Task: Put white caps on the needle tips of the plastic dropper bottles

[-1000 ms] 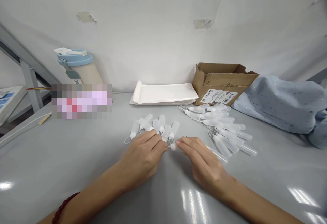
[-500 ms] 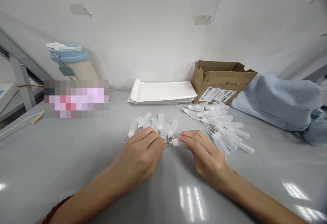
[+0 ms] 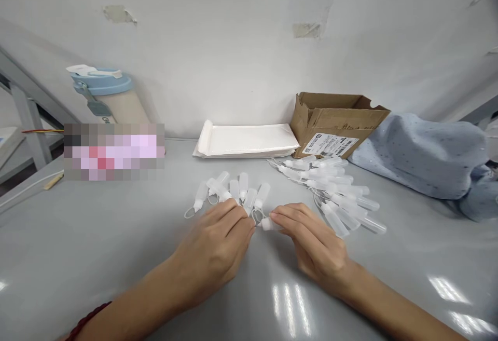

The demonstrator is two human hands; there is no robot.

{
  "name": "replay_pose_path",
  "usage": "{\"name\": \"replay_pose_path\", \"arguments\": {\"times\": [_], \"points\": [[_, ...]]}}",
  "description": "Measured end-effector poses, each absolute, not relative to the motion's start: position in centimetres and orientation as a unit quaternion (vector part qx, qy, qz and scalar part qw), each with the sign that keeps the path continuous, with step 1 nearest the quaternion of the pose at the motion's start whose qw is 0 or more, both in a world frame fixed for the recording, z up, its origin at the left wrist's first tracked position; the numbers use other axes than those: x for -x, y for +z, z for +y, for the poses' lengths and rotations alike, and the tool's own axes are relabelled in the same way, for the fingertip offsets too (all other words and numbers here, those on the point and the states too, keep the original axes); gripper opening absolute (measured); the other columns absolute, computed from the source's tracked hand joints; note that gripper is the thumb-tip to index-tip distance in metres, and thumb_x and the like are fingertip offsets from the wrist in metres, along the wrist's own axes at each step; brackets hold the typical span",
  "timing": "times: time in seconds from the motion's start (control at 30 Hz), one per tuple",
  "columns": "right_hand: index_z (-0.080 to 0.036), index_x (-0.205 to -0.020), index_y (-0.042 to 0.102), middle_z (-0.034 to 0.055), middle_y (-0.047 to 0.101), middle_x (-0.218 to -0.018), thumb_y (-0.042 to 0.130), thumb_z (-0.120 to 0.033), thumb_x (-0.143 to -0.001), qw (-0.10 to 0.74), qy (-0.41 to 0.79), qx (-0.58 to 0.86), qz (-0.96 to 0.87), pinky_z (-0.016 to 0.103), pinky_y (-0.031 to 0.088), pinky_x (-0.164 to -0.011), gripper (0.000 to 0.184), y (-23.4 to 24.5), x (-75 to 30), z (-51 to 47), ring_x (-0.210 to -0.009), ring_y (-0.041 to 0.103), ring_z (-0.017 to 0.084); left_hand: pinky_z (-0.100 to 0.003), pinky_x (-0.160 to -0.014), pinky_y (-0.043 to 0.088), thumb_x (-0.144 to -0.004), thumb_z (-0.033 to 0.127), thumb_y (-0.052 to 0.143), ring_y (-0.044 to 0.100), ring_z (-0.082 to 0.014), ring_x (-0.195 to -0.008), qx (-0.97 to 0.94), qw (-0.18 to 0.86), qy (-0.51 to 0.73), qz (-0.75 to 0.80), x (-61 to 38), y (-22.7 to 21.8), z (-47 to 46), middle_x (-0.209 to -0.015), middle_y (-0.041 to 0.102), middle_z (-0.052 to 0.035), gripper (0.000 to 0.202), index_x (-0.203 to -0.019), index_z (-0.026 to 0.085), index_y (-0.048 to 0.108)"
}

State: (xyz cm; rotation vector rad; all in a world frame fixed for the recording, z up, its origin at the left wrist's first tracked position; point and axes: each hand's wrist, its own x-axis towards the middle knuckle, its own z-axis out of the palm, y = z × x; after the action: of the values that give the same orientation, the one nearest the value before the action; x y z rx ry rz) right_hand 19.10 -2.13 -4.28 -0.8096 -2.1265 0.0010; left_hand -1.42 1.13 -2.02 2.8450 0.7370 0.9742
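My right hand [image 3: 313, 240] is closed around a small translucent squeeze bottle [image 3: 268, 224], which lies on its side with its white tip end pointing left. Most of its body is hidden under my fingers. My left hand [image 3: 218, 242] is closed in a pinch right at that tip, and what its fingertips hold is hidden. Just beyond my hands lie several similar bottles [image 3: 262, 194] with thin looped straps. To the right is a larger pile of these bottles [image 3: 334, 188], some overlapping.
White padded envelopes [image 3: 249, 139] lie stacked by the wall, next to an open cardboard box [image 3: 338, 123]. A light blue speckled cloth [image 3: 420, 154] sits at the right. At the left stands a tumbler with a blue lid [image 3: 103, 82], behind a blurred-out item. The grey table [image 3: 128, 237] is glossy.
Both hands have shifted slightly toward me along with the squeeze bottle. A strap loop beside the bottle's tip shows more clearly now. The two groups of bottles look unchanged.
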Motion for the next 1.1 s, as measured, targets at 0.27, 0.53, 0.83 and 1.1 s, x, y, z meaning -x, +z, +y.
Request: {"name": "replay_pose_path", "arguments": {"times": [0.27, 0.53, 0.83, 1.1], "points": [[-0.007, -0.12, 0.051, 0.0173, 0.06, -0.101, 0.042, 0.014, -0.075, 0.425, 0.018, 0.324, -0.845, 0.041, 0.052, -0.07, 0.051, -4.5, -19.0, -2.1, -0.091, 0.056, 0.025, -0.032, -0.061, 0.046, -0.084, 0.001, 0.048, 0.049, -0.0169, -0.068, -0.918, 0.001, 0.323, 0.23, 1.4, -2.3, 1.1, -0.069, 0.059, -0.0045, 0.016, -0.083, 0.013, 0.059], [-0.015, -0.121, 0.05, 0.013, 0.06, -0.102, 0.041, 0.006, -0.082, 0.4, 0.062, 0.356, -0.843, 0.037, 0.053, -0.074, 0.045, -3.7, -19.4, -1.8, -0.093, 0.058, 0.021, -0.034, -0.065, 0.047, -0.085, 0.008, 0.053, 0.051, -0.0172, -0.07, -0.904, 0.028, 0.322, 0.279, 1.5, -1.7, 1.0, -0.073, 0.06, -0.0046, 0.007, -0.084, 0.013, 0.059], [-0.015, -0.12, 0.05, 0.0125, 0.06, -0.103, 0.043, 0.004, -0.084, 0.4, 0.053, 0.36, -0.841, 0.034, 0.053, -0.076, 0.041, -3.8, -19.6, -1.5, -0.095, 0.058, 0.02, -0.033, -0.066, 0.046, -0.087, 0.007, 0.05, 0.051, -0.0168, -0.07, -0.902, 0.017, 0.323, 0.285, 1.7, -1.7, 1.2, -0.071, 0.061, -0.0045, 0.013, -0.083, 0.013, 0.061], [-0.015, -0.119, 0.046, 0.0162, 0.056, -0.111, 0.049, -0.017, -0.09, 0.321, 0.029, 0.421, -0.848, 0.039, 0.053, -0.081, 0.03, -3.3, -20.1, -1.0, -0.104, 0.056, 0.024, -0.032, -0.065, 0.044, -0.086, 0.009, 0.049, 0.051, -0.0166, -0.069, -0.903, -0.011, 0.317, 0.29, 1.7, -1.7, 1.5, -0.07, 0.061, -0.0043, 0.013, -0.079, 0.014, 0.059]]}}
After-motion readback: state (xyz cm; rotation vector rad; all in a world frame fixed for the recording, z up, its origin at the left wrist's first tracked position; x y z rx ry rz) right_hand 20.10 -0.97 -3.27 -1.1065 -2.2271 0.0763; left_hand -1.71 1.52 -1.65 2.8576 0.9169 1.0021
